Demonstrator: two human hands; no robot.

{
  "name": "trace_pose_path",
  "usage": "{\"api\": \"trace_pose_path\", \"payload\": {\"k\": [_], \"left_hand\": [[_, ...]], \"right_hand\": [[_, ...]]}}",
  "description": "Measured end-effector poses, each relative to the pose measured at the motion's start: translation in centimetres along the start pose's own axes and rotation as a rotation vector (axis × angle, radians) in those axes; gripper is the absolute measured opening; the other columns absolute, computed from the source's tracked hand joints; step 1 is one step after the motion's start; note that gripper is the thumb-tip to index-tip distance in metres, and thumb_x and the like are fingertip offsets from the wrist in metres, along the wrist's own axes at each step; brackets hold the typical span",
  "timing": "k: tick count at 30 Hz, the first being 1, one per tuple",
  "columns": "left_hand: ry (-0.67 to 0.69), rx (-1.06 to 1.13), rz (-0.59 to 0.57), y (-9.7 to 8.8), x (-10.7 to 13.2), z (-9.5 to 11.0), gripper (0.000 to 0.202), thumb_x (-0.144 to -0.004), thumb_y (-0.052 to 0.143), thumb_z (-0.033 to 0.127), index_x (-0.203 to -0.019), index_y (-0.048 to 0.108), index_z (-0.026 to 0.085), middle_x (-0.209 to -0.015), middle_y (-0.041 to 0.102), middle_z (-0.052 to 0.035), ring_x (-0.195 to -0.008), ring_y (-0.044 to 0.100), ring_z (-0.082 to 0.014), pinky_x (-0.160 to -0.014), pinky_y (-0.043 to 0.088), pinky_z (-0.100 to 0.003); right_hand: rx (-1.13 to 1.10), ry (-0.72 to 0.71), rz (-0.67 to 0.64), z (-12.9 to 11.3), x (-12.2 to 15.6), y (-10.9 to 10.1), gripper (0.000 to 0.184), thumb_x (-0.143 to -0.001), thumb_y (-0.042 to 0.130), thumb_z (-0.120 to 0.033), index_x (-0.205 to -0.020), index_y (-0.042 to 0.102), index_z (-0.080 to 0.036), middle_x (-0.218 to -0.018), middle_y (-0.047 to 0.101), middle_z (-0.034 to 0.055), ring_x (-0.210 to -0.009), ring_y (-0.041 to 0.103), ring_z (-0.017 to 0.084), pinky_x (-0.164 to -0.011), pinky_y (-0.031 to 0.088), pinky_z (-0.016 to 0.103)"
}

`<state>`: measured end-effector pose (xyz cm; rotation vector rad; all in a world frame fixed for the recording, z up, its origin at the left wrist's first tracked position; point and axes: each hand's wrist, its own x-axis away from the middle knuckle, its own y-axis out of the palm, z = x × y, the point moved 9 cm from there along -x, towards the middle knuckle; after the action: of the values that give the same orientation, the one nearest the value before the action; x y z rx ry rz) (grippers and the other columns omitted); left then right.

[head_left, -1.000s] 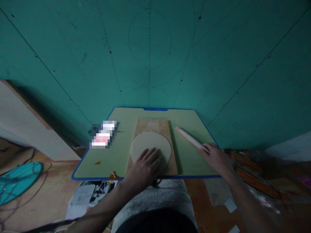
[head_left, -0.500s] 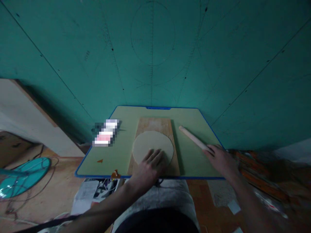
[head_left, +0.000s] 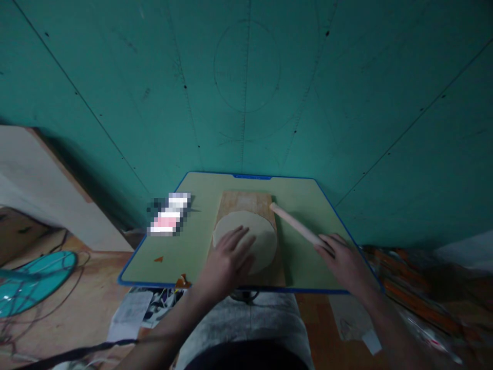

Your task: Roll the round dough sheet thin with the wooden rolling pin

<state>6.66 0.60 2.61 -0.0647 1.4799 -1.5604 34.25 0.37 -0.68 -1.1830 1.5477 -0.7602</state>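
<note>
A flat round of rolled-out dough (head_left: pixel 264 236) lies on a wooden board (head_left: pixel 246 199) in the middle of the small table. Over the near left part of the dough is my left hand (head_left: pixel 227 259), its fingers stretched out and spread; whether the fingertips touch it I cannot tell. My right hand (head_left: pixel 341 257) is wrapped round the near end of a pale wooden rolling pin (head_left: pixel 298 224). The pin slants up and left, its far tip by the board's right edge.
The table (head_left: pixel 304 195) has a blue rim and stands against a green wall (head_left: pixel 246 128). At its left lies a pixelated flat object (head_left: pixel 169 216). Brown scraps (head_left: pixel 183 281) lie near the front left edge. A turquoise round base (head_left: pixel 46 277) with cables is on the floor at left.
The rolling pin has moved left with my right hand, its tip now at the board's edge. My left hand has shifted left over the dough, its fingers spreading. The view tilted slightly up.
</note>
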Motion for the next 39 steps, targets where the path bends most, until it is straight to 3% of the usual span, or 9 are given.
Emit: {"api": "trace_pose_path", "payload": {"k": [4,8,11,15,19,26,31,34,39], "left_hand": [[-0.151,-0.179,0.172,-4.4,2.1,-2.7,0.045,-0.099,0.052,0.024,-0.143,0.045,0.018,-0.149,0.048,-0.0197,-0.142,0.041,-0.0318,-0.110,0.045,-0.055],[-0.117,-0.334,0.052,-2.6,4.4,-2.7,0.045,-0.099,0.048,0.024,-0.143,0.045,0.016,-0.144,0.054,-0.0193,-0.140,0.043,-0.0366,-0.113,0.034,-0.066],[-0.161,-0.357,-0.005,-0.7,5.3,-2.8,0.042,-0.098,0.045,0.023,-0.139,0.049,0.015,-0.135,0.061,-0.0170,-0.131,0.053,-0.0345,-0.112,0.037,-0.062],[-0.186,-0.355,-0.046,0.5,4.3,-3.2,0.043,-0.098,0.049,0.034,-0.135,0.054,0.012,-0.129,0.065,-0.0174,-0.121,0.059,-0.0326,-0.108,0.044,-0.054],[-0.127,-0.389,-0.081,1.2,1.9,-4.5,0.057,-0.098,0.046,0.051,-0.136,0.054,0.008,-0.139,0.059,-0.0202,-0.132,0.052,-0.0355,-0.109,0.043,-0.052],[-0.340,-0.429,-0.242,3.4,-3.7,-11.0,0.055,-0.103,0.035,0.050,-0.142,0.054,0.016,-0.149,0.051,-0.0168,-0.142,0.042,-0.0348,-0.113,0.038,-0.052],[-0.488,-0.413,-0.248,3.5,-6.4,-14.4,0.058,-0.102,0.037,0.048,-0.143,0.051,0.009,-0.148,0.049,-0.0239,-0.140,0.043,-0.0367,-0.110,0.040,-0.054],[-0.460,-0.442,-0.152,2.5,-5.1,-12.7,0.057,-0.100,0.043,0.045,-0.140,0.053,0.006,-0.144,0.053,-0.0257,-0.139,0.046,-0.0373,-0.110,0.041,-0.052],[-0.259,-0.446,-0.045,1.5,1.8,-4.4,0.055,-0.099,0.045,0.043,-0.137,0.054,0.004,-0.142,0.056,-0.0250,-0.136,0.049,-0.0383,-0.111,0.041,-0.053]], "right_hand": [[-0.032,-0.266,-0.026,-7.2,0.0,0.1,0.021,-0.096,0.054,-0.026,-0.110,0.068,-0.019,-0.099,0.070,0.0080,-0.091,0.067,0.023,-0.074,0.051,0.033],[-0.001,-0.403,-0.078,-13.7,-0.2,1.8,0.021,-0.091,0.064,-0.020,-0.111,0.068,-0.022,-0.099,0.069,0.0063,-0.088,0.064,0.023,-0.075,0.051,0.034],[0.010,-0.435,-0.117,-16.1,-0.5,3.6,0.017,-0.089,0.066,-0.019,-0.106,0.069,-0.022,-0.102,0.068,0.0068,-0.092,0.064,0.024,-0.078,0.052,0.036],[0.049,-0.400,-0.101,-16.4,-1.3,5.4,0.025,-0.096,0.058,-0.029,-0.115,0.067,-0.017,-0.126,0.064,0.0137,-0.115,0.059,0.028,-0.098,0.049,0.042],[0.131,-0.383,-0.055,-16.0,-3.4,6.5,0.050,-0.100,0.048,-0.042,-0.139,0.056,-0.012,-0.149,0.050,0.0198,-0.140,0.042,0.033,-0.118,0.029,0.052],[0.170,-0.257,-0.182,-14.4,-12.7,9.9,0.054,-0.099,0.044,-0.042,-0.144,0.052,-0.013,-0.153,0.045,0.0197,-0.145,0.036,0.033,-0.120,0.021,0.052],[0.150,-0.187,-0.171,-14.1,-17.4,10.5,0.048,-0.096,0.046,-0.033,-0.138,0.057,-0.011,-0.148,0.049,0.0208,-0.140,0.042,0.032,-0.118,0.025,0.052],[0.132,-0.245,-0.074,-14.7,-15.2,9.2,0.042,-0.096,0.046,-0.029,-0.131,0.062,-0.012,-0.144,0.054,0.0203,-0.136,0.047,0.032,-0.114,0.031,0.053],[0.157,-0.355,0.002,-15.2,-5.8,7.0,0.045,-0.099,0.045,-0.036,-0.136,0.058,-0.015,-0.146,0.054,0.0186,-0.140,0.042,0.033,-0.117,0.024,0.058]]}}
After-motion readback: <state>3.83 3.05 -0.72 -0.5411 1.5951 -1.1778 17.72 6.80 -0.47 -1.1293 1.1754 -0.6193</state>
